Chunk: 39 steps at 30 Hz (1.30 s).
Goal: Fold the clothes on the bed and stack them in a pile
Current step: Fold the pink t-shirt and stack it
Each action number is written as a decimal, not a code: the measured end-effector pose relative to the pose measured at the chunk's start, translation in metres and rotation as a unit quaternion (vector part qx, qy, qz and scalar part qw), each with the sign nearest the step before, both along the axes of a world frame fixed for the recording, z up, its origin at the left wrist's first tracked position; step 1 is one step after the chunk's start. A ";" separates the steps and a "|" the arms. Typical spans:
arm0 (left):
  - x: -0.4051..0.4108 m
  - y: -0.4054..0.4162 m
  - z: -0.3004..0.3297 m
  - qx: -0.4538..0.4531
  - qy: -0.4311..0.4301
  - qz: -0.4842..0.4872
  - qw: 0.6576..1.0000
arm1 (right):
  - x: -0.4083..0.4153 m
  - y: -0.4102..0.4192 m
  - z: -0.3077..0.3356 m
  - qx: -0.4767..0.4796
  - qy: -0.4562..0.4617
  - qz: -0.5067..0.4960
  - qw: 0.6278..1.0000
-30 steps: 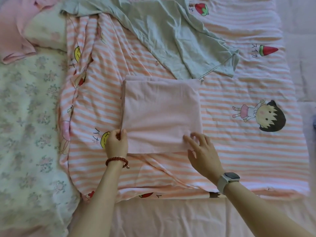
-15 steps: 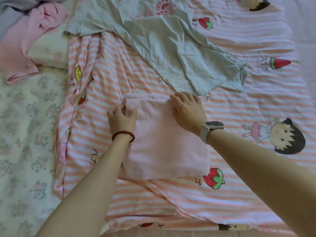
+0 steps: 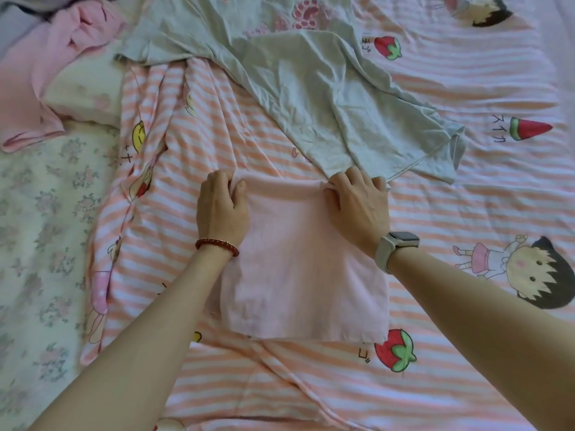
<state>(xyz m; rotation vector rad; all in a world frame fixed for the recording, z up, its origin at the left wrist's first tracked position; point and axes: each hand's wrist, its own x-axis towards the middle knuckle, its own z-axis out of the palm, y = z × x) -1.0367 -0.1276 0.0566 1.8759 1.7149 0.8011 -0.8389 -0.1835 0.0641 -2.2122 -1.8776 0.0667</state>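
Both hands are laid on the far edge of a folded pink cloth (image 3: 305, 269), which is spread flat on the striped blanket (image 3: 466, 206), approx. mid-bed. Its far-left corner is pinched by the left hand (image 3: 222, 209), fabric bunched betw. thumb & fingers; the far-right corner is gripped by the right hand (image 3: 357, 206). A grey-green shirt (image 3: 311, 88) is left unfolded just beyond, its hem touched by the right knuckles. A crumpled pink garment (image 3: 46, 73) is seen far left, on a pillow (image 3: 84, 94).
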 end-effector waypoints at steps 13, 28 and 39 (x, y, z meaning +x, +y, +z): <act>-0.001 0.030 0.007 0.007 0.040 -0.111 0.993 | 0.001 -0.002 -0.005 0.018 0.040 -0.043 0.998; -0.020 -0.062 -0.027 -0.165 0.071 0.057 0.982 | -0.030 -0.047 -0.042 -0.120 -0.025 0.060 0.991; -0.021 -0.068 -0.025 -0.101 0.145 0.064 0.982 | 0.018 -0.042 -0.032 -0.120 -0.033 0.057 0.991</act>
